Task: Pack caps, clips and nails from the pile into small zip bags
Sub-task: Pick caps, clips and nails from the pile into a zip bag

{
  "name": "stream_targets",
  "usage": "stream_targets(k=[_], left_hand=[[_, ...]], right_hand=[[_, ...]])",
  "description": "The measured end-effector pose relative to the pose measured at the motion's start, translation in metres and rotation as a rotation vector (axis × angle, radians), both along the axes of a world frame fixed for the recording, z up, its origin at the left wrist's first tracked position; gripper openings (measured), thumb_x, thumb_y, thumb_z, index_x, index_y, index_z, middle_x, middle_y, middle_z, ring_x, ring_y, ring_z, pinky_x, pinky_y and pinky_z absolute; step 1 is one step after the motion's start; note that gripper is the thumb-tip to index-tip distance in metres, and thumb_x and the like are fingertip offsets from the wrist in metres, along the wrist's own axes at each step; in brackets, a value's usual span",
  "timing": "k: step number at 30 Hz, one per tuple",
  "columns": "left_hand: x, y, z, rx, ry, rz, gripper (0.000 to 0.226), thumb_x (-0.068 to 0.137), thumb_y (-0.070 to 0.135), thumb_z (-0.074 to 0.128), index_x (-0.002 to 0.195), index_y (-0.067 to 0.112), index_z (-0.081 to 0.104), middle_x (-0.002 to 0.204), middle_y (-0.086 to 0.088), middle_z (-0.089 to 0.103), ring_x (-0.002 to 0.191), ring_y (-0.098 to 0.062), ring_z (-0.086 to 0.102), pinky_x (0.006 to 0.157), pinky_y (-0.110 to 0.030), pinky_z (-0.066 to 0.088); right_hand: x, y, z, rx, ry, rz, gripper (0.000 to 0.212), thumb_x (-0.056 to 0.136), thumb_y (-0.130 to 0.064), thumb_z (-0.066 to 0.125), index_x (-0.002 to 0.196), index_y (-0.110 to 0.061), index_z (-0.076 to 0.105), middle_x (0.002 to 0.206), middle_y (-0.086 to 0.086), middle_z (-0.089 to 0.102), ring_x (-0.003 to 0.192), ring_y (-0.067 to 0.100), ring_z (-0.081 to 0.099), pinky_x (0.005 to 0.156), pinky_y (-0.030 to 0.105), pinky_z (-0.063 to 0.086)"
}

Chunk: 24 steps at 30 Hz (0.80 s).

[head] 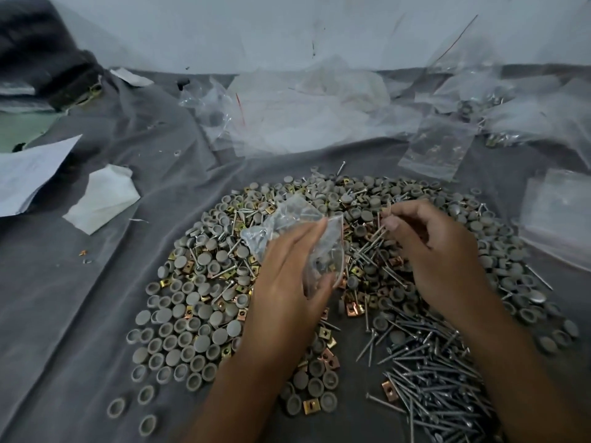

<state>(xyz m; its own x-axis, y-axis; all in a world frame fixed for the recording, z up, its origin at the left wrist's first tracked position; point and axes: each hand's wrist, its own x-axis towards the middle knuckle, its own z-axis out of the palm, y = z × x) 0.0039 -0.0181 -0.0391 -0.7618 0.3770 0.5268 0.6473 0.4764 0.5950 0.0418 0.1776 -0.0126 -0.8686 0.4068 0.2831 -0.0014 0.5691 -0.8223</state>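
L hand (pixel 287 270) grips zip bag (pixel 287 231) open over pile (pixel 224 282) centre; R hand (pixel 438 247) at 2 o'clock pinches nails (pixel 382 227) (few). Filling step; next: tips into bag mouth.

A wrinkled grey cloth (pixel 80 282) covers the surface. At centre spreads the pile (pixel 198 302) of caps, clips and nails; clear zip bags (pixel 438 148) lie at one o'clock, white papers (pixel 102 196) at nine.
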Motion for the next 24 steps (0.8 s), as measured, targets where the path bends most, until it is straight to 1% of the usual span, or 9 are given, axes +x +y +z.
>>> stream_targets(k=[3,5,6,9,14,16,19,21,24], left_hand=[[0.001,0.0,0.002,0.003,-0.058,0.003,0.066,0.083,0.026,0.07,0.145,0.023,0.047,0.135,0.021,0.043,0.097,-0.022,0.065,0.104,-0.038,0.048],[0.001,0.0,0.003,0.025,-0.096,0.007,0.068,0.082,0.027,0.072,0.145,0.028,0.047,0.135,0.023,0.044,0.097,-0.022,0.066,0.103,-0.037,0.049],[0.002,0.001,0.003,0.035,-0.101,0.007,0.069,0.081,0.026,0.074,0.145,0.029,0.046,0.135,0.024,0.044,0.102,-0.019,0.065,0.102,-0.036,0.049],[0.001,0.001,0.003,0.056,-0.089,-0.002,0.075,0.079,0.02,0.081,0.145,0.027,0.047,0.137,0.021,0.045,0.115,-0.009,0.058,0.097,-0.036,0.053],[-0.002,0.0,0.001,0.107,-0.07,-0.028,0.075,0.078,0.02,0.082,0.145,0.022,0.048,0.136,0.013,0.05,0.12,-0.01,0.055,0.091,-0.04,0.056],[-0.002,0.001,0.001,0.124,-0.073,-0.039,0.074,0.078,0.018,0.081,0.144,0.02,0.049,0.135,0.011,0.051,0.12,-0.01,0.055,0.09,-0.041,0.057],[-0.002,0.002,0.0,0.124,-0.063,-0.022,0.074,0.076,0.017,0.083,0.143,0.018,0.05,0.134,0.011,0.052,0.124,-0.006,0.052,0.094,-0.038,0.054],[-0.002,0.002,0.001,0.124,-0.06,-0.01,0.074,0.076,0.018,0.084,0.142,0.017,0.051,0.133,0.011,0.053,0.125,-0.002,0.05,0.098,-0.034,0.05],[-0.002,0.002,0.001,0.142,-0.091,-0.013,0.073,0.077,0.018,0.083,0.142,0.018,0.051,0.133,0.01,0.052,0.126,-0.004,0.05,0.097,-0.039,0.053]], right_hand=[[-0.001,-0.001,0.006,-0.35,0.004,0.141,0.01,0.098,-0.027,0.059,0.101,-0.023,0.068,0.081,-0.007,0.073,0.067,0.003,0.065,0.057,0.018,0.052],[0.0,-0.005,0.009,-0.503,0.007,0.231,0.016,0.094,-0.028,0.062,0.103,-0.017,0.069,0.08,-0.004,0.072,0.068,0.007,0.065,0.057,0.022,0.054],[0.001,-0.007,0.01,-0.511,0.012,0.263,0.02,0.091,-0.032,0.062,0.103,-0.017,0.068,0.08,-0.003,0.072,0.067,0.009,0.065,0.057,0.023,0.054],[0.005,-0.018,0.007,-0.325,0.074,0.31,0.016,0.093,-0.034,0.063,0.103,-0.022,0.067,0.082,-0.006,0.072,0.062,0.005,0.064,0.058,0.018,0.052],[0.004,-0.037,0.001,0.148,0.202,0.272,0.012,0.092,-0.022,0.07,0.103,-0.017,0.068,0.09,-0.016,0.065,0.084,-0.001,0.064,0.073,0.007,0.045],[0.001,-0.039,0.001,0.258,0.227,0.251,0.015,0.089,-0.02,0.074,0.102,-0.015,0.069,0.091,-0.012,0.065,0.085,-0.002,0.062,0.076,0.007,0.045],[-0.002,-0.037,0.0,0.323,0.258,0.251,0.017,0.086,-0.018,0.078,0.1,-0.013,0.069,0.091,-0.006,0.067,0.084,0.001,0.061,0.077,0.008,0.047],[-0.003,-0.037,0.0,0.327,0.271,0.245,0.019,0.085,-0.017,0.079,0.101,-0.013,0.069,0.09,-0.007,0.066,0.084,0.0,0.06,0.077,0.007,0.046],[-0.003,-0.036,0.0,0.299,0.287,0.231,0.018,0.086,-0.015,0.077,0.103,-0.015,0.07,0.091,-0.01,0.064,0.088,-0.003,0.06,0.079,0.005,0.042]])
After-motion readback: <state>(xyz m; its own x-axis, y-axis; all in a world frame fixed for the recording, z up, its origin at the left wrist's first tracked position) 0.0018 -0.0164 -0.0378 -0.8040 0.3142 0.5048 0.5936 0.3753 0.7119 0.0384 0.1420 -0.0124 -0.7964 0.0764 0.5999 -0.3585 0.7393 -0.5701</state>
